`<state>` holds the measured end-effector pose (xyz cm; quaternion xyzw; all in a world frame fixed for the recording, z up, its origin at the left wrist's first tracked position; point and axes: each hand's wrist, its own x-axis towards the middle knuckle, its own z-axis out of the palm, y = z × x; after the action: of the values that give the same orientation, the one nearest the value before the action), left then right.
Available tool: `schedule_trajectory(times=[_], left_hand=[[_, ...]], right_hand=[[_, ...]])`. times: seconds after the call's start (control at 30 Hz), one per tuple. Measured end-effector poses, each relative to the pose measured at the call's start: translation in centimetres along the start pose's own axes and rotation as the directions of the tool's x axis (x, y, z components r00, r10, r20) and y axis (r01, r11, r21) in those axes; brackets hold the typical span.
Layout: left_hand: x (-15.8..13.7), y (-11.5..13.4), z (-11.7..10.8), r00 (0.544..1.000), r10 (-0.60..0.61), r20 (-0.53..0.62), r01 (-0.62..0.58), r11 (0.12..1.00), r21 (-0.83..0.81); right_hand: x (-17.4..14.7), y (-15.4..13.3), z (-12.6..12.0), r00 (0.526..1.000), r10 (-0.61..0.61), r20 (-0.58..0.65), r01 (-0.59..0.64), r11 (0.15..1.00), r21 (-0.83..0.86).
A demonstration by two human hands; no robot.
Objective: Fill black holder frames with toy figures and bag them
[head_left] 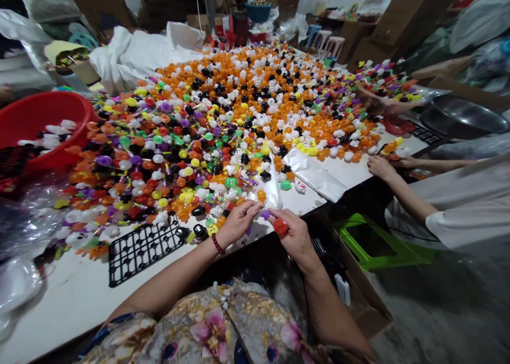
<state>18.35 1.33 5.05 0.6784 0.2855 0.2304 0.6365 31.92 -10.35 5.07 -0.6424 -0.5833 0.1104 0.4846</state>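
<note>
"Across the white table [64, 305], what is the largest feature?"

"A broad heap [247, 109] of small coloured pieces, mainly orange, white and black on its far side, more mixed at the near left; a black grid [145, 250] lies at its near edge, and flat plastic bags [316, 177] lie to the right"

"And the hands?"

"They nearly meet at the table's near edge. The right hand [297, 237] is closed on a red piece [280, 226]; the left hand [238, 223] has thumb and fingers drawn together, though what they grip, if anything, cannot be told"

"Which step is in hand?"

"Judging by the pose, fine handling of small pieces beside a clear bag [273, 186]; the next move seems to call for light fingertip control"

"How does that bag lie?"

"Just beyond the fingertips, its long axis running away from the person, toward the heap"

"And the red piece?"

"Against the right hand's fingers, rounded face toward the viewer, long axis hidden; a smaller purple piece [265, 214] shows between the two hands' fingertips"
</note>
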Motion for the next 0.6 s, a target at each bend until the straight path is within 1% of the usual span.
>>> schedule_trajectory(times=[0.07, 0.17, 0.23, 0.3, 0.37, 0.43, 0.5, 0.53, 0.57, 0.6], left_hand=[[-0.2, 0.0, 0.3, 0.998, 0.034, -0.056, -0.029, 0.995, 0.099], [-0.6, -0.2, 1.0, 0.988, 0.027, -0.150, 0.004, 0.979, 0.204], [-1.0, -0.4, 1.5, 0.983, 0.011, -0.184, 0.029, 0.977, 0.212], [-1.3, -0.4, 1.9, 0.979, -0.012, -0.203, 0.049, 0.982, 0.180], [-1.5, -0.1, 1.9, 0.975, -0.020, -0.221, 0.058, 0.984, 0.167], [-1.4, 0.5, 1.1, 0.973, 0.015, -0.229, 0.035, 0.976, 0.216], [-1.0, 1.2, -0.5, 0.964, 0.056, -0.261, 0.022, 0.958, 0.287], [-0.7, 1.5, -1.6, 0.949, 0.063, -0.308, 0.040, 0.948, 0.317], [-0.3, 1.8, -2.9, 0.923, 0.057, -0.379, 0.082, 0.937, 0.340], [0.1, 2.0, -4.4, 0.882, 0.046, -0.469, 0.144, 0.921, 0.361]], right_hand=[[-0.1, -0.2, 0.3, 1.000, -0.005, 0.002, 0.005, 1.000, 0.023], [-0.4, -0.5, 1.2, 1.000, 0.002, -0.008, -0.001, 1.000, 0.028], [-0.8, -0.7, 1.9, 1.000, 0.009, -0.011, -0.009, 1.000, 0.013], [-1.0, -1.0, 2.6, 1.000, 0.016, -0.017, -0.016, 1.000, -0.002], [-1.1, -1.2, 3.2, 1.000, 0.027, -0.010, -0.027, 1.000, 0.015], [-0.9, -1.0, 3.5, 0.999, 0.044, 0.012, -0.044, 0.996, 0.073], [-0.2, 0.1, 3.2, 0.997, 0.078, -0.006, -0.076, 0.991, 0.108], [0.3, 1.2, 2.8, 0.993, 0.103, -0.049, -0.098, 0.991, 0.092], [0.8, 2.5, 2.2, 0.984, 0.135, -0.113, -0.130, 0.990, 0.050], [1.3, 4.0, 1.5, 0.967, 0.162, -0.197, -0.168, 0.986, -0.016]])
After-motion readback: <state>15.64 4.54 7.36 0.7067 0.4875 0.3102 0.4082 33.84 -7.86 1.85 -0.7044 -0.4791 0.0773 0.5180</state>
